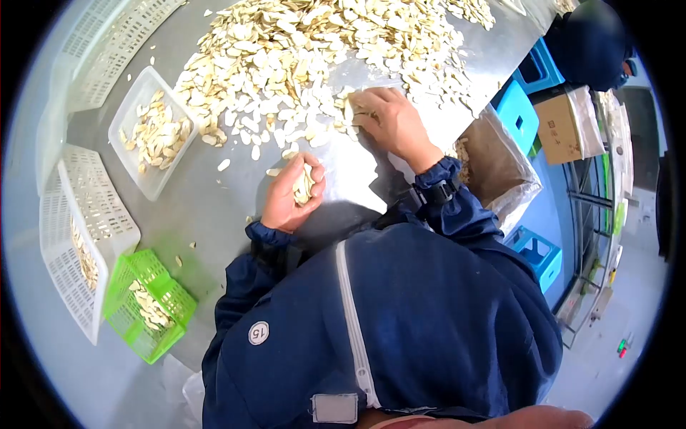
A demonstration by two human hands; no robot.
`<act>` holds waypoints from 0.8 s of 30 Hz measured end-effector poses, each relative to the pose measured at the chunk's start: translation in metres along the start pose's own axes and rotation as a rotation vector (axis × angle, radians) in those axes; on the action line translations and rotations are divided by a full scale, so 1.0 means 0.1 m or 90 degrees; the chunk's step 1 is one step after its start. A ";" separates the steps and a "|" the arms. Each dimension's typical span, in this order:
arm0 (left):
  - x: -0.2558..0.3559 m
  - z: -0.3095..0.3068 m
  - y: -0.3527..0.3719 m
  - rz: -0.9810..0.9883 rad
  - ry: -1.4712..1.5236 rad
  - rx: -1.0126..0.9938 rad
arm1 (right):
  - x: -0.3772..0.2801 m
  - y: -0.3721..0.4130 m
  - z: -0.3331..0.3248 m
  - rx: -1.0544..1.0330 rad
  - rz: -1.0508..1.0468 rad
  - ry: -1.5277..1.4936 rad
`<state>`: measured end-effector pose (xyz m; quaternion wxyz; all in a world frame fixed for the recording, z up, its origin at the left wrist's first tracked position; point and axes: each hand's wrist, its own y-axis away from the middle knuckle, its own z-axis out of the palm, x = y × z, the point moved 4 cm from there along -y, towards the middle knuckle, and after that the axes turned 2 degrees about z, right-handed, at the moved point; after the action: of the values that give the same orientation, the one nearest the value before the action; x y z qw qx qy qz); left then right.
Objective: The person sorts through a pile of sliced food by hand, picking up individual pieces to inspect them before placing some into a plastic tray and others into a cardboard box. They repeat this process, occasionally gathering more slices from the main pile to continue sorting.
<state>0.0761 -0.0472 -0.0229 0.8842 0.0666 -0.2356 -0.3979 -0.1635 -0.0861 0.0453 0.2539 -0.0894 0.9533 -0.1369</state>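
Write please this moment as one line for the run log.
left hand: holds pale slices | right hand: on edge of pile | metal table | clear tray, green basket: slices inside

I see the table (207,214) filling the view, with the heap of flakes (300,64) on it at 12 o'clock. The left hand (289,193) sits at centre with flakes in it, and the right hand (393,121) lies at 1 o'clock on the heap's near edge. At 10 o'clock a tray (153,189) holds more flakes (a few lie loose beside it). A tall basket (86,207) stands at 9 o'clock and a small basket (125,275) at 8 o'clock. At 3 o'clock a bag (500,164) sits just beyond the table's edge, with crates (518,114) behind it.
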 end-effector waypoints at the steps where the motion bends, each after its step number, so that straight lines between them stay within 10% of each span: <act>1: 0.00 0.00 0.00 0.002 0.002 0.004 | -0.03 0.00 0.05 -0.041 -0.007 -0.043; 8: -0.01 -0.02 -0.02 0.013 0.001 -0.002 | 0.12 0.19 -0.10 -0.083 0.169 -0.124; 24: -0.01 -0.09 0.00 -0.002 -0.002 -0.023 | -0.38 0.19 0.23 -0.106 -0.022 -0.113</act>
<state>0.0803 -0.0472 -0.0308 0.8843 0.0500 -0.2299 -0.4033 -0.1216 -0.0640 0.0379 0.3263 -0.1381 0.9336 -0.0529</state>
